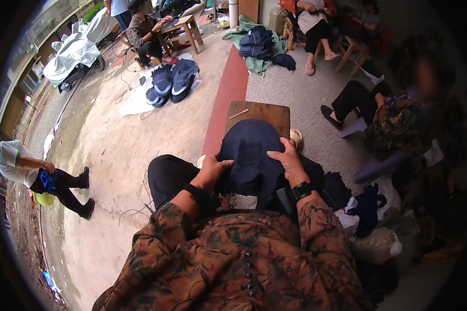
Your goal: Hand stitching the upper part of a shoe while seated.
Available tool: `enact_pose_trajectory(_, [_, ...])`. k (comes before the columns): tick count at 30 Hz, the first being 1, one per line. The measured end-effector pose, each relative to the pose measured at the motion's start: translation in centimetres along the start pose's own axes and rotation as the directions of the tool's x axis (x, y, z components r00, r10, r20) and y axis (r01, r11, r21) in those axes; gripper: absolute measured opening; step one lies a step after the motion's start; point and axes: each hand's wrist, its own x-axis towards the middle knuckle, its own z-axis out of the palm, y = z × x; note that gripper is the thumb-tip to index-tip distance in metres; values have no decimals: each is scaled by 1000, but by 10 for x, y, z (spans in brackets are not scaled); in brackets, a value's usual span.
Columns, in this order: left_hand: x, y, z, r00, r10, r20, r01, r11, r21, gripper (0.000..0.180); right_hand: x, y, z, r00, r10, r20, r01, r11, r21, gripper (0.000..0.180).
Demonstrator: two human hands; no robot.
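Note:
A dark navy fabric piece [257,153] with a rounded far end lies over my lap and the near part of a small wooden stool. Loose dark strips or threads cross its middle, and its near edge is uneven. Gripping its left edge is my left hand [210,171], thumb on top and fingers tucked beneath. At the right edge, my right hand [290,163] pinches the cloth the same way, its thumb pointing inward. A slim reddish stick [238,113] rests on the wooden stool [272,115] beyond the fabric piece. The piece's underside is hidden.
Similar dark pieces [174,80] lie stacked on a white sheet, ahead and left. Another dark pile [257,44] sits on green cloth. Bundles and bags [376,243] crowd my right. A seated person [399,116] is at right; a person [28,171] stands at left.

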Motion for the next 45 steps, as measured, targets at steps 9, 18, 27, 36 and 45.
enact_pose_trajectory(9, [-6,26,-5,891,451,-55,-284,648,707,56,-11,-2,8,912,-396,102,319,532,-784,82])
enact_pose_trajectory(18, [-10,13,59,561,241,792,-750,-256,609,79,-39,11,-20,903,-413,117,359,577,-733,39])
enact_pose_trajectory(27, [-2,13,67,593,381,710,-648,-297,701,66,-146,128,-211,624,-400,-671,72,885,-460,12])
enact_pose_trajectory(36, [3,5,75,553,358,753,-631,-411,658,63,-314,330,-289,220,117,-968,-610,791,-43,36])
enact_pose_trajectory(45, [9,1,68,569,312,761,-588,-492,642,70,-296,354,-319,114,97,-989,-396,917,44,75])
